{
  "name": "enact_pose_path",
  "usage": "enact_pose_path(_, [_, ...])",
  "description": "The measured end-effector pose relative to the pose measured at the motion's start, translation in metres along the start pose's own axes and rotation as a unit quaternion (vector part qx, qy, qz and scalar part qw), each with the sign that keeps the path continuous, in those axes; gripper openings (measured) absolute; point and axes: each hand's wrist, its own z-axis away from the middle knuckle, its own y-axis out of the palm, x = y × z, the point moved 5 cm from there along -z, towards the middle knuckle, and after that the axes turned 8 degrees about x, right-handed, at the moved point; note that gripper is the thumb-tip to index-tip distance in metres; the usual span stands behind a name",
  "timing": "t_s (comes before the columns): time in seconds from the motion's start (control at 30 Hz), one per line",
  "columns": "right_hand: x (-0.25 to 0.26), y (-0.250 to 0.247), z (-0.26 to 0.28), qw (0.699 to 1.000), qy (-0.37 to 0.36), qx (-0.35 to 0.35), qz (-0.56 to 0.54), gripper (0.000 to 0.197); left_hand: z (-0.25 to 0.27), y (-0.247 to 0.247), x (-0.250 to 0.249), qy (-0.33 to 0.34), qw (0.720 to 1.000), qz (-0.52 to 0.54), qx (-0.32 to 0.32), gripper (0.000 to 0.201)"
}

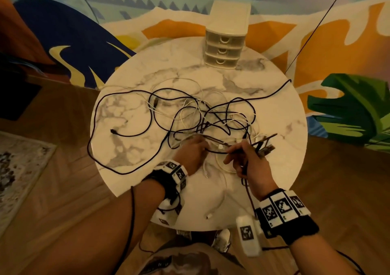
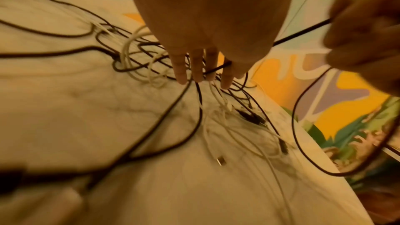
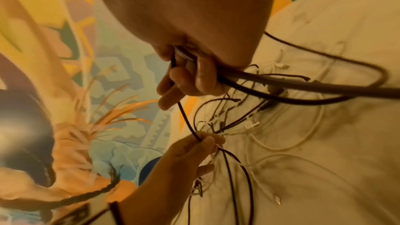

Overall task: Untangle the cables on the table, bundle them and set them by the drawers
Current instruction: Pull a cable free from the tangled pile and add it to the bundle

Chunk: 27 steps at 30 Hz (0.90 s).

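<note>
On round marble table (image 1: 130, 139), near edge | black and white cables (image 1: 213, 116) one knot, drawers (image 1: 223, 49) at far edge | left hand (image 1: 193, 151) pinches black strand | right hand (image 1: 251, 160) grips gathered plug ends | advice: feed slack slowly, pin the knot, never yank.

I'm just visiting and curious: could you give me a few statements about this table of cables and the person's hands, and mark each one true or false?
1. The black cables and white cables lie tangled on the marble table. True.
2. The drawers have a bundle set beside them. False: no bundle is there yet.
3. The right hand grips black cable. True.
4. The left hand rests idle off the table. False: it is in the tangle, fingers on a black cable.
5. All three drawers are shut. True.
</note>
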Motion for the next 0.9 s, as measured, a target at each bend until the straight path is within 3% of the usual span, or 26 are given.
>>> enact_pose_path(0.1, [0.015, -0.013, 0.01, 0.999, -0.038, -0.017, -0.023, 0.048, -0.006, -0.019, 0.025, -0.054, 0.996, -0.038, -0.053, 0.021])
enact_pose_path(0.2, [0.019, -0.032, 0.016, 0.998, -0.043, -0.046, -0.031, 0.049, -0.003, -0.017, 0.033, -0.058, 0.994, -0.096, -0.007, 0.026])
enact_pose_path(0.33, [0.021, -0.05, 0.019, 0.994, -0.045, -0.089, -0.044, 0.049, 0.006, -0.027, 0.013, -0.029, 0.991, -0.048, -0.123, 0.021])
enact_pose_path(0.37, [0.022, -0.052, 0.018, 0.993, -0.048, -0.093, -0.045, 0.049, 0.008, -0.026, 0.01, -0.048, 0.992, -0.047, -0.107, 0.022])
enact_pose_path(0.47, [0.024, -0.052, 0.018, 0.993, -0.058, -0.097, -0.04, 0.049, 0.012, -0.009, 0.012, -0.164, 0.974, -0.122, 0.099, 0.036])
enact_pose_path(0.53, [0.025, -0.053, 0.018, 0.992, -0.058, -0.104, -0.041, 0.05, 0.018, -0.015, 0.006, -0.179, 0.967, -0.119, 0.134, 0.04])
enact_pose_path(0.6, [0.026, -0.057, 0.019, 0.99, -0.058, -0.117, -0.048, 0.05, 0.025, -0.013, -0.003, -0.159, 0.97, -0.032, 0.183, 0.038])
enact_pose_path(0.67, [0.026, -0.062, 0.022, 0.99, -0.054, -0.123, -0.042, 0.05, 0.04, 0.004, -0.018, -0.163, 0.931, 0.058, 0.322, 0.037])
enact_pose_path(0.73, [0.026, -0.064, 0.026, 0.992, -0.032, -0.118, -0.011, 0.049, 0.056, 0.025, -0.034, -0.142, 0.879, 0.026, 0.454, 0.036])
enact_pose_path(0.77, [0.026, -0.065, 0.03, 0.994, -0.016, -0.11, 0.012, 0.049, 0.06, 0.033, -0.046, -0.117, 0.869, -0.011, 0.481, 0.036])
enact_pose_path(0.8, [0.025, -0.064, 0.034, 0.994, 0.002, -0.1, 0.036, 0.049, 0.058, 0.037, -0.058, -0.087, 0.876, -0.034, 0.474, 0.04])
enact_pose_path(0.9, [0.02, -0.069, 0.049, 0.992, 0.036, -0.076, 0.089, 0.049, 0.033, 0.037, -0.109, -0.012, 0.939, 0.004, 0.345, 0.057])
